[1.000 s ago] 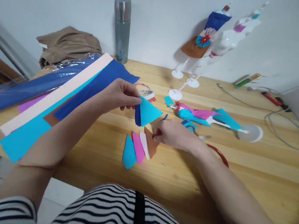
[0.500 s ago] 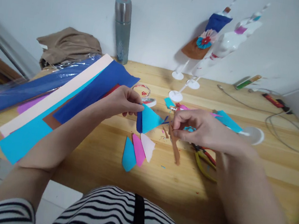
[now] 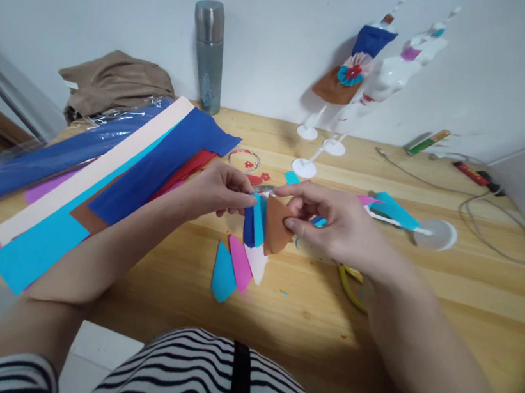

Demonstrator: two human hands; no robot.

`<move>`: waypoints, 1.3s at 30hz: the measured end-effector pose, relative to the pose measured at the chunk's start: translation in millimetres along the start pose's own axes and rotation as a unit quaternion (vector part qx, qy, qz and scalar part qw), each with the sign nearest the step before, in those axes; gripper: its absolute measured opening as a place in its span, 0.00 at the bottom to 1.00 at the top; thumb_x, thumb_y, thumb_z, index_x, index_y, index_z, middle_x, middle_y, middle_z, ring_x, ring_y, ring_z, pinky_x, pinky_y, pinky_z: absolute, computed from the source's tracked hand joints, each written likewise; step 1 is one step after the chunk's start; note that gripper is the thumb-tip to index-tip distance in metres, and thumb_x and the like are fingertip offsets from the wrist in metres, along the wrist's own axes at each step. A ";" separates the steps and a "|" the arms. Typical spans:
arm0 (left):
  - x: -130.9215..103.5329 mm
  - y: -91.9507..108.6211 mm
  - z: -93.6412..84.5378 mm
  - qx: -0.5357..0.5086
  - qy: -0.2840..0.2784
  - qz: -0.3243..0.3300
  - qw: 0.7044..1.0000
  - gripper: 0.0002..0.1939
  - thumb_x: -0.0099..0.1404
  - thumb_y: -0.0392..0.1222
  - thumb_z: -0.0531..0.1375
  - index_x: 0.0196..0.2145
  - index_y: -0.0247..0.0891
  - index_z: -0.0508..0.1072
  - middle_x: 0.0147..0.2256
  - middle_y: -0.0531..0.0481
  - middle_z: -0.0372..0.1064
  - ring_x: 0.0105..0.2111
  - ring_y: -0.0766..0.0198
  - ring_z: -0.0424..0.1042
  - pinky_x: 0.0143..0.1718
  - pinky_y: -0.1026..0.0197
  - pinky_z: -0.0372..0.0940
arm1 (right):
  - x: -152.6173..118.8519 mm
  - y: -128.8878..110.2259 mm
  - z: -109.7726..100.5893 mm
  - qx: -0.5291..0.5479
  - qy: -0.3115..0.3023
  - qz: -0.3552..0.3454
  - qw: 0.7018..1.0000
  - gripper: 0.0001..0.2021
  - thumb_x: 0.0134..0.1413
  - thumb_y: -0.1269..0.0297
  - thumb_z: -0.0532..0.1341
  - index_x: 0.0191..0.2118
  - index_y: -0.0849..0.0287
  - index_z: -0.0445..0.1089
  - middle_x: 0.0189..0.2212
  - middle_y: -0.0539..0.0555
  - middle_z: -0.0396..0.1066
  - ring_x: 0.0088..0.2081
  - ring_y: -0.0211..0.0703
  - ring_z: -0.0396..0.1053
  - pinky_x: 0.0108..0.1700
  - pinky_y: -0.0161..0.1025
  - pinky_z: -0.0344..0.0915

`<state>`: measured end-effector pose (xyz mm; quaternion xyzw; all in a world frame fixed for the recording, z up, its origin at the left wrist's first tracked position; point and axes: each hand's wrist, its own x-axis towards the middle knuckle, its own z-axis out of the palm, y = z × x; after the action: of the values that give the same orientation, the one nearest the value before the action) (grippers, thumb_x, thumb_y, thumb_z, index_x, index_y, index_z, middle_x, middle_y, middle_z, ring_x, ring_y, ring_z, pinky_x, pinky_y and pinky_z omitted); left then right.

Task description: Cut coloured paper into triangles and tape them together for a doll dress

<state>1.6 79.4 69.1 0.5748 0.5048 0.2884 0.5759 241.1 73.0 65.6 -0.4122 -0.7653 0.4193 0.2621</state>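
Note:
Between the thumb and fingers of my left hand [image 3: 224, 196] are a dark blue paper piece [image 3: 248, 228] and a light blue paper piece [image 3: 258, 222], held side by side and hanging down. My right hand [image 3: 331, 222] pinches a brown paper piece [image 3: 276, 229] close against the light blue one; I cannot tell whether they touch. Below, on the table, a light blue cut piece [image 3: 224, 274], a magenta piece [image 3: 239, 264] and a pale pink piece [image 3: 257, 268] lie fanned out. Yellow-handled pliers or scissors [image 3: 350, 290] are partly hidden under my right wrist.
Long strips of coloured paper [image 3: 149, 172] lie at the left beside a brown cloth [image 3: 118, 81]. A flask [image 3: 207, 63] stands by the wall. Small dress-form stands [image 3: 356, 73] are at the back, one dressed in paper. A cable [image 3: 471, 205] curls on the right.
My right hand has moved left, bringing the brown piece up beside the blue ones; it now shows its broad side. The light blue piece in my left hand has turned narrower to view.

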 end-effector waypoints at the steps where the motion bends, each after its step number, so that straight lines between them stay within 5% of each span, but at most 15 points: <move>1: -0.8 1.1 0.6 0.003 0.003 -0.001 1.000 0.06 0.54 0.35 0.67 0.22 0.35 0.75 0.18 0.54 0.70 0.16 0.72 0.62 0.15 0.70 0.54 | 0.5 1.1 2.3 -0.007 0.005 -0.002 1.000 0.16 0.52 0.63 0.64 0.48 0.53 0.77 0.29 0.49 0.69 0.28 0.41 0.68 0.32 0.41 0.68; 14: -6.5 8.9 6.9 0.031 0.020 -0.013 0.999 0.07 0.56 0.33 0.64 0.21 0.35 0.74 0.19 0.55 0.71 0.15 0.74 0.60 0.16 0.70 0.54 | 2.8 9.0 17.4 0.005 0.032 0.026 0.999 0.18 0.50 0.69 0.61 0.48 0.51 0.65 0.31 0.47 0.68 0.27 0.40 0.66 0.30 0.39 0.62; 20: -7.0 9.5 6.9 0.028 0.023 -0.015 0.999 0.07 0.55 0.33 0.65 0.21 0.35 0.74 0.18 0.56 0.70 0.15 0.74 0.60 0.16 0.71 0.54 | 1.9 2.7 18.4 -0.044 0.046 0.007 0.998 0.08 0.46 0.70 0.60 0.32 0.53 0.60 0.25 0.46 0.63 0.27 0.38 0.61 0.30 0.38 0.58; 26: -6.6 8.8 6.2 0.031 0.026 -0.015 0.999 0.07 0.57 0.33 0.65 0.22 0.35 0.74 0.19 0.55 0.71 0.15 0.74 0.60 0.16 0.70 0.54 | 4.0 4.9 19.6 -0.037 0.036 -0.032 0.998 0.03 0.50 0.70 0.57 0.30 0.54 0.66 0.26 0.49 0.67 0.29 0.40 0.65 0.33 0.39 0.61; 32: -7.1 11.2 7.3 0.029 0.026 -0.018 0.999 0.09 0.58 0.32 0.65 0.21 0.35 0.74 0.18 0.56 0.69 0.16 0.73 0.62 0.16 0.71 0.55 | 3.1 3.9 19.1 -0.082 0.032 -0.035 0.996 0.13 0.51 0.73 0.57 0.39 0.54 0.76 0.37 0.53 0.78 0.38 0.45 0.74 0.42 0.42 0.69; 39: -5.8 9.7 5.6 0.024 0.019 -0.011 0.999 0.09 0.57 0.32 0.65 0.21 0.35 0.74 0.18 0.55 0.69 0.17 0.73 0.62 0.15 0.71 0.55 | 0.8 -2.8 15.7 -0.115 0.015 -0.058 0.992 0.18 0.54 0.74 0.57 0.45 0.53 0.80 0.39 0.54 0.80 0.41 0.48 0.77 0.45 0.45 0.71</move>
<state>7.2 73.7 78.8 0.5772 0.5290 0.2808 0.5551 227.8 66.1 60.0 -0.4001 -0.8272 0.3067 0.2482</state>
